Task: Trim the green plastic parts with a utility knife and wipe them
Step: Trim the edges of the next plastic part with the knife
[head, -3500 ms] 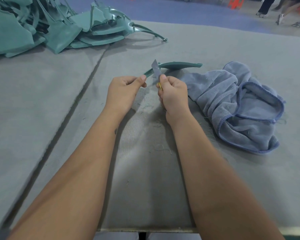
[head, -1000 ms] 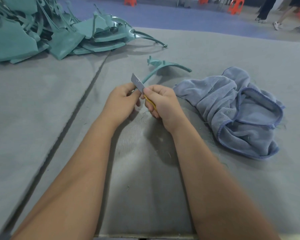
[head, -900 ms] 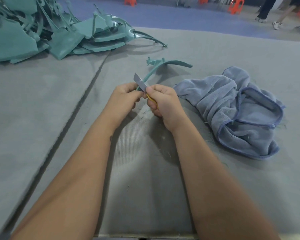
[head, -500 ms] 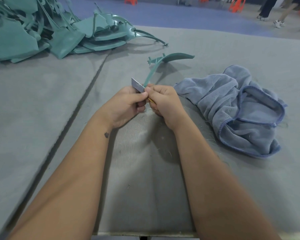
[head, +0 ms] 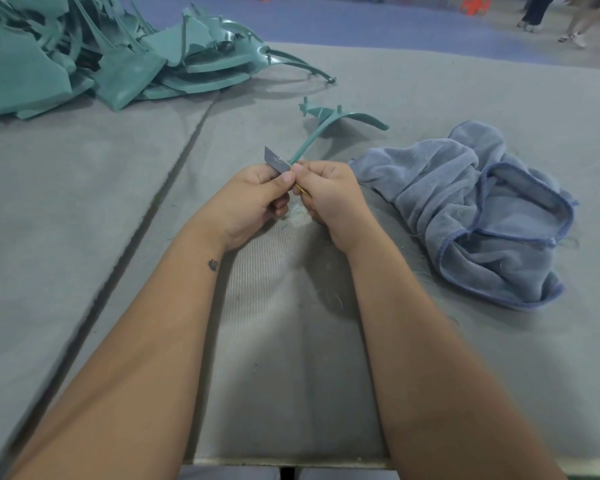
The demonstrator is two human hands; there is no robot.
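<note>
A thin curved green plastic part (head: 321, 124) rises from between my two hands and arches away to the right. My left hand (head: 253, 199) grips its near end with curled fingers, thumb on top. My right hand (head: 329, 195) grips a utility knife with a yellow handle; its grey blade (head: 274, 158) sticks out to the upper left, laid against the part just above my left thumb. The knife handle is mostly hidden in my fist. A crumpled blue-grey cloth (head: 478, 209) lies on the table to the right of my hands.
A big heap of green plastic parts (head: 101, 53) fills the far left of the grey felt-covered table (head: 84, 202). A seam runs diagonally across the table on the left. Fine green shavings lie beneath my hands. People's legs and orange stools show at the far right.
My hands have drawn together and slid slightly nearer. The green part has turned in my left hand, its far end swinging up and round. The blade has shifted along the part.
</note>
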